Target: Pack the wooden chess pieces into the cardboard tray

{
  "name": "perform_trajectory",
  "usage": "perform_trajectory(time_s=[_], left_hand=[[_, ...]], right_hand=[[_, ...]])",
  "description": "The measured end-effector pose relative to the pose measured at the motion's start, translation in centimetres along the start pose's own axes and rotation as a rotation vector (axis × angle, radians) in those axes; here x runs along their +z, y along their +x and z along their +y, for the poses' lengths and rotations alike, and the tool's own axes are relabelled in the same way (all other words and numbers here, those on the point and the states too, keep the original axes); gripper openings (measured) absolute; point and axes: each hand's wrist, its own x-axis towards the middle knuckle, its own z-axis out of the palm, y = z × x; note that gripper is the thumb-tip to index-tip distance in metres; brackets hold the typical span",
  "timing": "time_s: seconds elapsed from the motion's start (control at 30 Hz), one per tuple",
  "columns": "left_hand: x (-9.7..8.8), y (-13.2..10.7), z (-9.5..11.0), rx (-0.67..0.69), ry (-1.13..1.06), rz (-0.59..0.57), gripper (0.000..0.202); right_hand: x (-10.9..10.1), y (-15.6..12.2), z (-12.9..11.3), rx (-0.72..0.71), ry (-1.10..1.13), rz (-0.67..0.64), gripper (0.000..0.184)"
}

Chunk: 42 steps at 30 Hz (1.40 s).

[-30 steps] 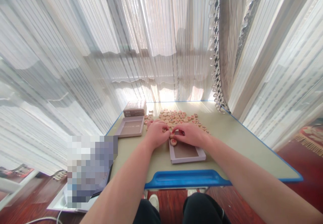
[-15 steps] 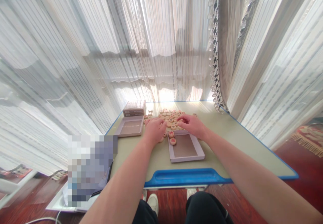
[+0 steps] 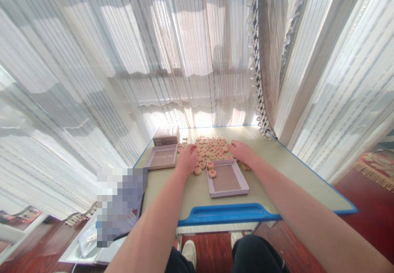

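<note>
Tray of pale lilac card, shallow and rectangular (image 3: 229, 193), near the front edge of a pale green desk with a blue border (image 3: 295, 182), serving as landmark. Two round wooden discs with red characters, one in its far left corner (image 3: 209, 165) and the other just nearer (image 3: 212, 173), lie inside; most of its brown floor is bare. Judged from this layout, filling is barely begun. Loose round wooden discs, some bearing red or black characters and others plain (image 3: 212, 157), lie closely gathered beyond the tray, a few along its left and right sides, and remain outside it. Left hand (image 3: 187, 159): beyond and left of the tray, beside the gathered discs, fingers bent; whether they grasp a disc cannot be told. Right hand (image 3: 241, 152): beyond the tray's right side, fingers loosely parted at the discs' edge, with none seen in their grasp. Farther left of the tray stand a second, matching lilac tray, without visible discs (image 3: 161, 159), and a brown-and-white box stack (image 3: 166, 135).
</note>
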Motion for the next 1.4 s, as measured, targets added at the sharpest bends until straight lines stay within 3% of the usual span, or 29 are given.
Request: perform_trajectory(time_s=[0.2,0.3,0.47,0.6,0.83,0.97,1.07,1.2,1.4], left_hand=[[-0.4,1.3,-0.2,-0.199,-0.792,0.115,0.014],[-0.5,1.4,-0.1,-0.185,-0.929,0.127,0.014],[0.1,0.6,0.1,-0.124,-0.454,0.011,0.020],[0.5,0.5,-0.3,-0.079,-0.261,-0.100,0.043],[0.0,0.6,-0.6,-0.059,-0.050,-0.008,0.040],[-0.5,0.5,-0.5,0.069,0.167,0.058,0.035],[-0.6,0.5,-0.5,0.113,0.270,0.046,0.038],[-0.5,0.4,-0.4,0.123,0.363,0.012,0.042],[-0.4,0.3,0.0,0.153,0.420,-0.058,0.048]], right_hand=[[-0.9,-0.3,0.0,0.037,0.092,-0.004,0.040],[-1.0,-0.4,-0.1,0.035,0.096,0.021,0.036],[-0.9,-0.6,-0.8,-0.028,0.081,0.074,0.028],[-1.1,-0.7,-1.0,-0.070,0.085,0.113,0.028],[-1.3,-0.9,-1.1,-0.095,0.071,0.132,0.025],[-1.4,-1.1,-1.2,-0.062,0.080,0.140,0.031],[-1.9,-1.2,-1.0,0.030,0.218,0.234,0.045],[-2.7,-1.1,-0.6,0.149,0.485,0.397,0.051],[-2.5,-1.2,-0.6,0.108,0.532,0.417,0.057]])
